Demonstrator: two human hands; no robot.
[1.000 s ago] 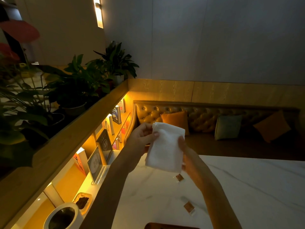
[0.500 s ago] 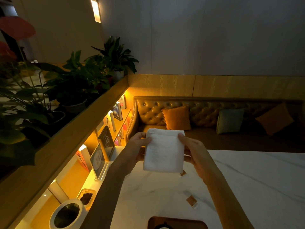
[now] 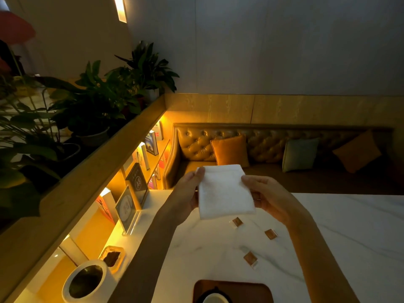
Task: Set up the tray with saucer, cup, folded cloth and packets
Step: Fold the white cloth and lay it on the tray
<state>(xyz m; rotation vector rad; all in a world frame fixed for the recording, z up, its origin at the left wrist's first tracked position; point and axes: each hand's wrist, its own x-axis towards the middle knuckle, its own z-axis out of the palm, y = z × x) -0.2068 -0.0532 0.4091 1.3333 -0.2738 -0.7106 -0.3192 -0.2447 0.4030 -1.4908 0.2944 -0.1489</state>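
Observation:
I hold a folded white cloth point(image 3: 225, 191) up above the white marble table point(image 3: 349, 237). My left hand point(image 3: 188, 193) pinches its left edge and my right hand point(image 3: 269, 196) pinches its right edge. Three small brown packets lie loose on the table below: one point(image 3: 237, 221) just under the cloth, one point(image 3: 270, 234) to its right, one point(image 3: 250, 258) nearer me. At the bottom edge a brown wooden tray point(image 3: 258, 290) carries a dark saucer point(image 3: 202, 298) with a white cup point(image 3: 215, 299) on it, both cut off by the frame.
A white cylindrical bin point(image 3: 86, 281) and a small dish point(image 3: 112, 258) stand at lower left beside the table. Framed signs point(image 3: 129, 207) and books line a lit shelf on the left, with potted plants point(image 3: 91, 110) above. A tufted bench point(image 3: 262, 145) with cushions runs behind the table.
The cloth went from tilted to held square between both hands. My view has tipped down, bringing the tray, cup and a third packet into sight.

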